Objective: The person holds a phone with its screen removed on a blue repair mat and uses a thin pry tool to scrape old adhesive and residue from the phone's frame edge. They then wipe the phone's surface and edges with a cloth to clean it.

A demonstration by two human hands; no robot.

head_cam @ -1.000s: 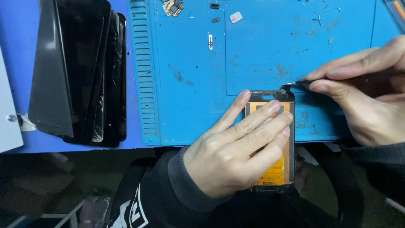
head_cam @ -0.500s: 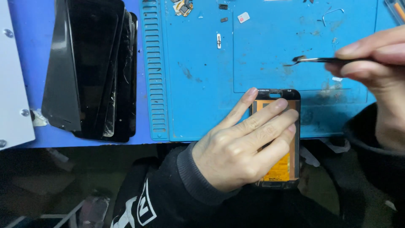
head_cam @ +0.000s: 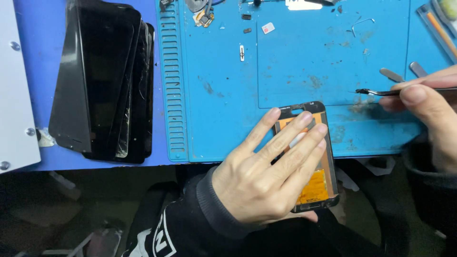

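The left hand (head_cam: 264, 178) lies flat, fingers spread wide, on a black-framed phone screen assembly with an orange-backed inner face (head_cam: 314, 183). That assembly sits at the near edge of the blue silicone work mat (head_cam: 219, 71), its near end hanging past the mat's edge toward the person's dark sleeve, and the four fingers press across its upper half while the thumb tucks under its near end.

The right hand (head_cam: 428, 112) is at the right side of the scene, raised over the mat and well apart from the assembly. Its thumb and fingers pinch narrowly on thin black metal tweezers (head_cam: 376, 92), whose tip points left; whether anything sits in the tip is too small to tell.

At the far left, a leaning stack of black glass phone screens (head_cam: 102, 81) rests on the darker blue table beside the mat's ribbed edge. Small loose parts and a bent wire lie scattered along the far side of the mat.
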